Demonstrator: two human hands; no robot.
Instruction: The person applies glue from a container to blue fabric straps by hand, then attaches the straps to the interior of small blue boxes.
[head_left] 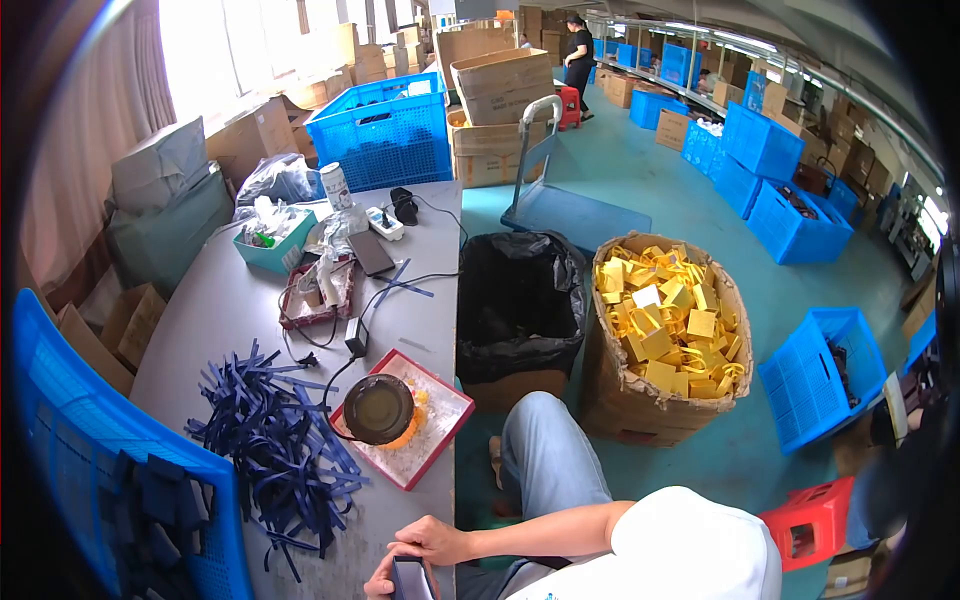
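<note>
The small dark blue box with a pale inside (413,580) was at the bottom edge of the head view, by the near edge of the grey tabletop (405,335); we held it between both hands. Our right hand (436,541) had its fingers curled, partly closed, over the upper end of the box; our left hand (380,584) was partly closed against its left side, cut off by the frame; how hard either pressed, we could not tell.

The step in hand looked like handling the box itself; shifting it, we judged, called for both hands to move together.

Beside us on the table lay a tangled heap of navy fabric strips (275,450); beyond stood a round dark dish (378,409) in a red-rimmed tray (440,440), a black cord running to it; at our left, a blue plastic crate (75,440) held dark pieces; across the table edge, a cardboard carton (640,415) held yellow boxes (655,345).
</note>
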